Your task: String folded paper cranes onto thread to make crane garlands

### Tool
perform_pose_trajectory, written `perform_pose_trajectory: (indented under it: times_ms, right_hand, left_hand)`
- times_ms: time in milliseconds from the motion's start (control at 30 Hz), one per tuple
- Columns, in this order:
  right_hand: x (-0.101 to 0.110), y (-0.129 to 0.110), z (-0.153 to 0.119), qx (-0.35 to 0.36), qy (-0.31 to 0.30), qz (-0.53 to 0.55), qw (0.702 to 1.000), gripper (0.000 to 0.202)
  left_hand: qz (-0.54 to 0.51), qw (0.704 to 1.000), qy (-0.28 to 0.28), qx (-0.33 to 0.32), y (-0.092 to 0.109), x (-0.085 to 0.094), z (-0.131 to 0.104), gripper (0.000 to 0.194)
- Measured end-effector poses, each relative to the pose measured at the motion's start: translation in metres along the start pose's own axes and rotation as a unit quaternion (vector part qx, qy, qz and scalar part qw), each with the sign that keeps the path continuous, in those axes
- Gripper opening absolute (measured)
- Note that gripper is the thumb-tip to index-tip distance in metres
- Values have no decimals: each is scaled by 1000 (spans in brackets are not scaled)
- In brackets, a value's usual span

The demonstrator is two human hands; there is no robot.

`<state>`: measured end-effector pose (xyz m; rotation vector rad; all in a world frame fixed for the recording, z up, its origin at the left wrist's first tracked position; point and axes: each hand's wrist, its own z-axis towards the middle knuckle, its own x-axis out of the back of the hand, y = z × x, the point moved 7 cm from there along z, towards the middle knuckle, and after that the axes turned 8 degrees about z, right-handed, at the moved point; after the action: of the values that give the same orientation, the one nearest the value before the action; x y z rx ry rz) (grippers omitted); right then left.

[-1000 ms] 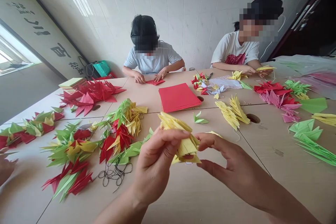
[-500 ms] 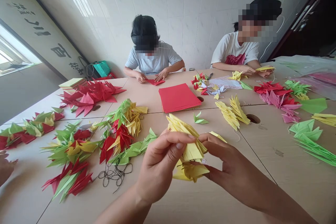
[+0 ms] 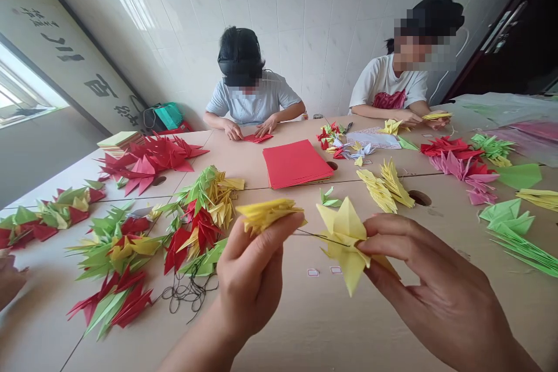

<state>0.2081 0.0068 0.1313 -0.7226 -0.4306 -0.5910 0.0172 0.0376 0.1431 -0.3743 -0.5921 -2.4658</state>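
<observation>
My left hand (image 3: 257, 267) is closed around a bundle of folded yellow paper pieces (image 3: 268, 213), thumb on top. To its right, my right hand (image 3: 418, 267) pinches pointed yellow paper cranes (image 3: 346, 238), their tips spread like a star. A dark thread (image 3: 320, 237) runs taut between the bundle and the cranes. Two small red-edged labels (image 3: 313, 272) lie on the table under the gap between my hands. Left of my left hand is a tangle of black thread (image 3: 189, 296) beside green, red and yellow folded cranes (image 3: 203, 226).
A red paper stack (image 3: 296, 164) lies mid-table (image 3: 305, 325). Yellow bundles (image 3: 386, 186) rest beyond my right hand, and green folded pieces (image 3: 508, 215) lie to the right. Red cranes (image 3: 148, 160) are heaped at the far left. Two people sit opposite; another person's hand (image 3: 11, 279) shows at the left edge.
My hands have moved apart, the left one going left with the yellow bundle. The yellow cranes in my right hand now stand separate from it, with thread showing between.
</observation>
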Motion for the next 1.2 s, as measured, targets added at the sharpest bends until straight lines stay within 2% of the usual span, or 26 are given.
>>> perform_pose_trajectory:
  times_ms: [100, 167, 333, 500, 600, 700, 767, 800, 867, 967, 1033, 1100, 1200]
  right_hand:
    - [0, -8, 1, 40, -4, -9, 999, 22]
    - [-2, -9, 1, 38, -20, 7, 999, 21]
    - [-3, -3, -1, -1, -47, 70, 996, 18]
    - [-1, -3, -1, 15, -33, 15, 999, 16]
    - [-2, -6, 0, 31, -31, 11, 999, 16]
    - [-5, -11, 1, 48, -48, 30, 997, 20]
    - [-7, -13, 1, 58, -57, 35, 996, 21]
    - [-7, -14, 1, 63, -57, 35, 996, 21]
    - [-6, -15, 2, 70, -48, 30, 996, 21]
    - [-4, -16, 2, 74, -37, 23, 996, 22]
    - [-5, -16, 2, 75, -39, 24, 996, 22]
    - [-5, -17, 2, 78, -40, 28, 996, 23]
    - [-5, -17, 3, 76, -35, 28, 996, 22]
  left_hand:
    - [22, 997, 13, -79, 10, 4, -4, 51]
    - [12, 996, 2, -89, 12, 4, -5, 50]
    - [-47, 996, -77, 26, 2, -4, -2, 49]
    - [-112, 980, -147, 78, -2, -7, 7, 35]
    - [-207, 942, -201, 171, -12, -10, 9, 24]
    - [-310, 882, -210, 286, -23, -11, 6, 14]
    - [-344, 850, -215, 337, -28, -14, 2, 13]
    - [-340, 847, -221, 344, -30, -16, 1, 13]
    - [-292, 872, -221, 324, -32, -16, 2, 13]
    - [-192, 935, -163, 250, -32, -9, 5, 19]
    - [-177, 949, -120, 233, -32, -6, 3, 22]
    - [-228, 935, -104, 252, -33, -9, -1, 22]
    - [-326, 880, -150, 310, -31, -24, -7, 22]
